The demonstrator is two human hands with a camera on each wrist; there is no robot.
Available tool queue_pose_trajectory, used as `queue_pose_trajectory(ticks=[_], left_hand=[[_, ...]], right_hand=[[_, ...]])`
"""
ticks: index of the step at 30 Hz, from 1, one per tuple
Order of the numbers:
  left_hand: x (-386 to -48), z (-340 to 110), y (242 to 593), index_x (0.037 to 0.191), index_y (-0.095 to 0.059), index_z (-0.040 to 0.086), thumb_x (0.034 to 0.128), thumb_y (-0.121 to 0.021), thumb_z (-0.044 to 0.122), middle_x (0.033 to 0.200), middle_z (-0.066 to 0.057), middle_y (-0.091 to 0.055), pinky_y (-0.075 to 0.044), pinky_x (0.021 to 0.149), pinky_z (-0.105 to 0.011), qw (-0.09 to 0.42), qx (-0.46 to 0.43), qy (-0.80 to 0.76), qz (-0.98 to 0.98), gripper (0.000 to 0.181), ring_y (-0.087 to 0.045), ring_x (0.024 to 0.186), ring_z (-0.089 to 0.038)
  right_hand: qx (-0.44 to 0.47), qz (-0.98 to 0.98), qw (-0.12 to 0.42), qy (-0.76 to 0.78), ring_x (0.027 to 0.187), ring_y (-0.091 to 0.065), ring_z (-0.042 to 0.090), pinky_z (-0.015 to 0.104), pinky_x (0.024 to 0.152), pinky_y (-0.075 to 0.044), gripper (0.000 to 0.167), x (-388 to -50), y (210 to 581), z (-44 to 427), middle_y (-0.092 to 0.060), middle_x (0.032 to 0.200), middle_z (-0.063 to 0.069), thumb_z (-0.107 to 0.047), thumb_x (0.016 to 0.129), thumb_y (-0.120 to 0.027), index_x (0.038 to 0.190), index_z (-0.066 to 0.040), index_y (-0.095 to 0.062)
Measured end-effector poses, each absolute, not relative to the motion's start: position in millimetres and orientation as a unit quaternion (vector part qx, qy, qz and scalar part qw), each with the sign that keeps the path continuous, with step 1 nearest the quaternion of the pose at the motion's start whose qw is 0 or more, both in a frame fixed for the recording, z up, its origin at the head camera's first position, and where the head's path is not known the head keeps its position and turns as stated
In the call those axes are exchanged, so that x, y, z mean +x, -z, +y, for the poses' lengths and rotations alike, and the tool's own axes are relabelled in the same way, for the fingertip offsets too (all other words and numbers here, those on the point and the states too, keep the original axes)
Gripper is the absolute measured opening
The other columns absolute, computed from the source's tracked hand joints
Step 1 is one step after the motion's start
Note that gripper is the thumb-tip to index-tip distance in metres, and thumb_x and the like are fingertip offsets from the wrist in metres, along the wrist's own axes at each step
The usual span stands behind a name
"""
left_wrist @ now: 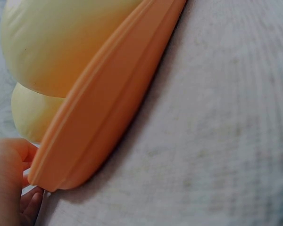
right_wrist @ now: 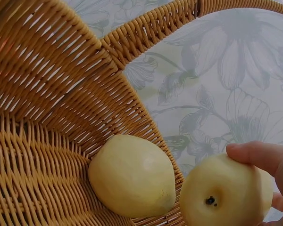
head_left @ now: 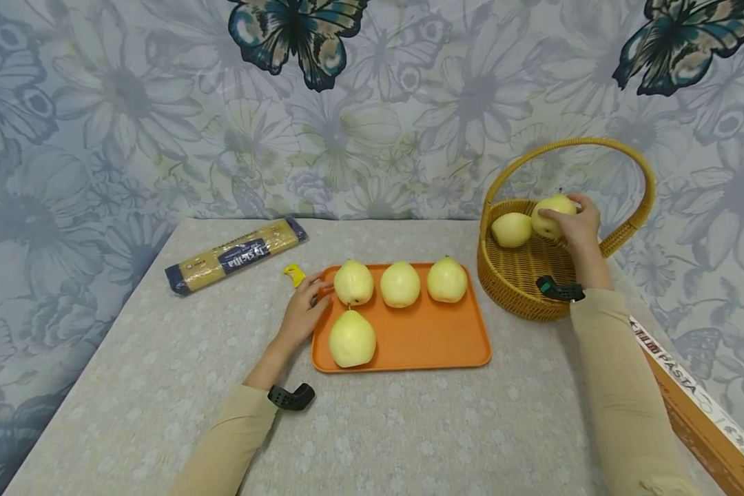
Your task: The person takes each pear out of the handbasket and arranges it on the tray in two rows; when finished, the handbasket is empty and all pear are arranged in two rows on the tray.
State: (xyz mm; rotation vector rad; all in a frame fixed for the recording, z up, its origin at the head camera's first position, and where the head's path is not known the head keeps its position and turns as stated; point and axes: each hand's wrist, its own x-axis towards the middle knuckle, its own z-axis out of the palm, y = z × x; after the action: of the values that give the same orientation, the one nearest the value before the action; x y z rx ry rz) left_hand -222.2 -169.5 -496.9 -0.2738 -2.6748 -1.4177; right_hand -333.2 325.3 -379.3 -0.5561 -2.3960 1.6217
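Note:
An orange tray [head_left: 428, 337] holds several pale yellow pears, three along the back and one pear [head_left: 352, 339] at the front left. My left hand [head_left: 302, 313] is at the tray's left edge, its fingers at the rim, as the left wrist view also shows near the tray corner [left_wrist: 52, 174]. At the right stands a wicker basket [head_left: 502, 282] with a tall handle. Inside it a pear [head_left: 511, 229] lies against the back wall. My right hand [head_left: 581, 231] grips another pear [right_wrist: 224, 193] beside it, at the basket's back right.
A pasta packet [head_left: 235, 256] lies at the back left. Between it and the tray is a small yellow object [head_left: 295, 275]. A long box marked PASTA [head_left: 694, 406] lies along the right side. A patterned cloth [head_left: 378, 172] hangs behind the table.

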Motion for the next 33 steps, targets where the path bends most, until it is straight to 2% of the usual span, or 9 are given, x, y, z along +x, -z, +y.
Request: queue_pose_trajectory(ticks=[5,10,14,24,27,30,33], left_hand=[[-221.7,-169.1,495.8,0.124,-0.06,0.002,0.0975,-0.054,0.019,0.149,-0.016,-0.038,-0.04,0.106,-0.053,0.054,-0.091,0.467,-0.878,0.032,-0.039,0.135,-0.04],[-220.6,-169.6,494.8,0.124,-0.06,0.003,0.0977,-0.054,0.019,0.149,-0.015,-0.037,-0.04,0.107,-0.053,0.052,-0.086,0.466,-0.879,0.032,-0.04,0.135,-0.039],[-220.6,-169.9,495.1,0.124,-0.06,0.003,0.0977,-0.054,0.02,0.149,-0.015,-0.037,-0.04,0.107,-0.053,0.051,-0.086,0.465,-0.88,0.032,-0.039,0.135,-0.039],[-220.7,-168.7,495.6,0.125,-0.06,0.003,0.0979,-0.053,0.021,0.149,-0.015,-0.037,-0.042,0.105,-0.053,0.049,-0.09,0.464,-0.88,0.033,-0.04,0.135,-0.039],[-220.7,-168.6,496.1,0.125,-0.06,0.003,0.0978,-0.054,0.021,0.149,-0.016,-0.038,-0.043,0.104,-0.053,0.051,-0.092,0.464,-0.88,0.033,-0.041,0.134,-0.039],[-221.0,-168.5,496.1,0.124,-0.06,0.003,0.0976,-0.054,0.02,0.149,-0.016,-0.038,-0.043,0.103,-0.053,0.052,-0.091,0.463,-0.88,0.032,-0.042,0.133,-0.039],[-221.6,-168.7,495.9,0.124,-0.06,0.003,0.0977,-0.054,0.02,0.149,-0.015,-0.037,-0.043,0.104,-0.052,0.05,-0.09,0.462,-0.881,0.032,-0.042,0.133,-0.039]], right_hand=[[-0.166,-0.811,0.105,-0.552,0.093,-0.043,-0.001,0.021,0.087,-0.044,0.08,-330.0,374.6,325.2,-0.037,0.103,-0.014,-0.034,0.081,-0.073,0.148,-0.015,-0.033],[-0.136,-0.819,0.104,-0.548,0.096,-0.044,0.0,0.015,0.079,-0.046,0.08,-322.6,363.3,319.7,-0.039,0.108,-0.014,-0.037,0.081,-0.073,0.147,-0.015,-0.034],[-0.113,-0.831,0.098,-0.536,0.099,-0.046,0.004,0.01,0.072,-0.047,0.08,-310.1,352.5,308.6,-0.042,0.115,-0.009,-0.039,0.081,-0.073,0.147,-0.016,-0.035],[-0.048,-0.849,0.073,-0.521,0.098,-0.045,0.005,0.013,0.071,-0.047,0.077,-260.9,340.1,265.1,-0.042,0.116,-0.008,-0.036,0.083,-0.072,0.146,-0.013,-0.036],[-0.023,-0.86,0.059,-0.506,0.1,-0.046,0.011,0.015,0.07,-0.048,0.074,-245.0,335.8,248.9,-0.043,0.121,-0.001,-0.036,0.083,-0.073,0.145,-0.014,-0.038],[0.009,-0.867,0.041,-0.496,0.107,-0.049,0.021,0.019,0.072,-0.048,0.073,-230.3,332.9,230.6,-0.044,0.133,0.011,-0.036,0.083,-0.072,0.144,-0.012,-0.039],[0.04,-0.865,0.018,-0.5,0.113,-0.051,0.031,0.026,0.077,-0.049,0.073,-218.1,336.3,212.5,-0.043,0.138,0.019,-0.034,0.083,-0.072,0.144,-0.012,-0.038]])
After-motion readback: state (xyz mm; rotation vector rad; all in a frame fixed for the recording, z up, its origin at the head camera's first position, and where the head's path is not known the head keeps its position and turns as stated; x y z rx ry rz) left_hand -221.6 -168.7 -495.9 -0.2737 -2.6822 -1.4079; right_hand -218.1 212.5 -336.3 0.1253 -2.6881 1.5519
